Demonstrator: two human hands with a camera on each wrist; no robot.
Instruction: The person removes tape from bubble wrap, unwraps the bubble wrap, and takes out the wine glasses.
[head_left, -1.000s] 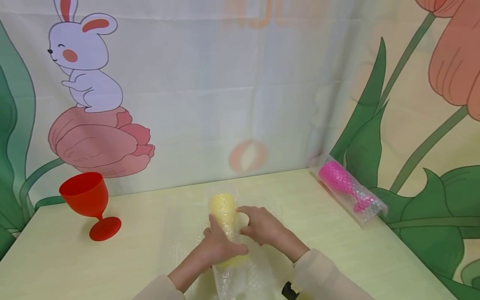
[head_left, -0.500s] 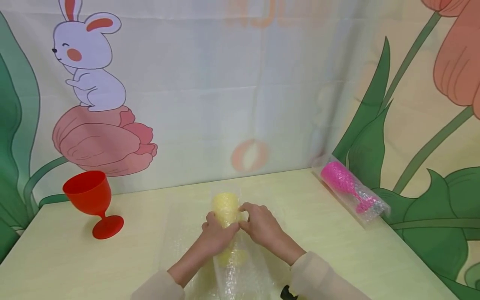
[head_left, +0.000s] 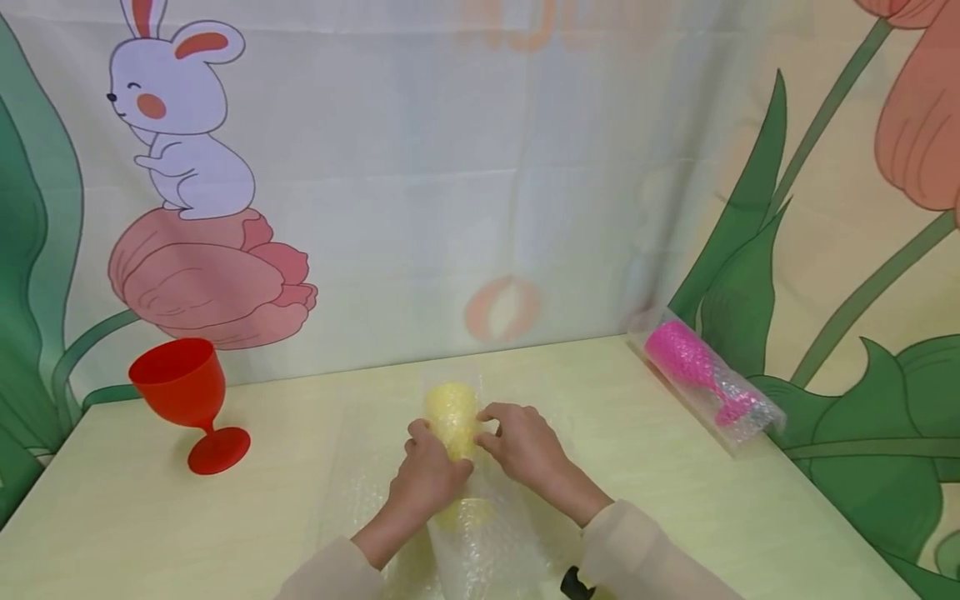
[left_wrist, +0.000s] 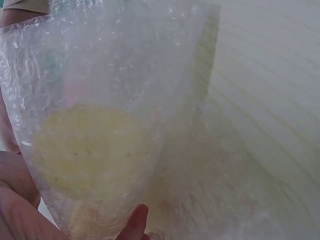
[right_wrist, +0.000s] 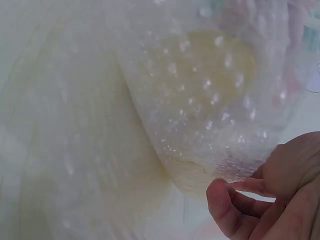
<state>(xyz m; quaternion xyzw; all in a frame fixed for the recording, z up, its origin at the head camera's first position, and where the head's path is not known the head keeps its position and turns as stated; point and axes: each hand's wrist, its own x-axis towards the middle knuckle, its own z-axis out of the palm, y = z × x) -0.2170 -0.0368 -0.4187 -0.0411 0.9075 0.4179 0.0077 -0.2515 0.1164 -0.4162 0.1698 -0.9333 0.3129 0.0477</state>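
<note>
We are looking at a pale yellow cup, its colour showing through clear bubble wrap, which is carrying a pattern of round bubbles and white glints. We are seeing plain bright red on the red cup and hot pink on the pink cup. The table is showing pale yellow-green with faint streaks. On the whitish-and-cream cloth we are finding a white rabbit, orange-red inside its ears, a dusty pink flower, coral tulips and green leaves. Both sleeves are showing plain beige.
</note>
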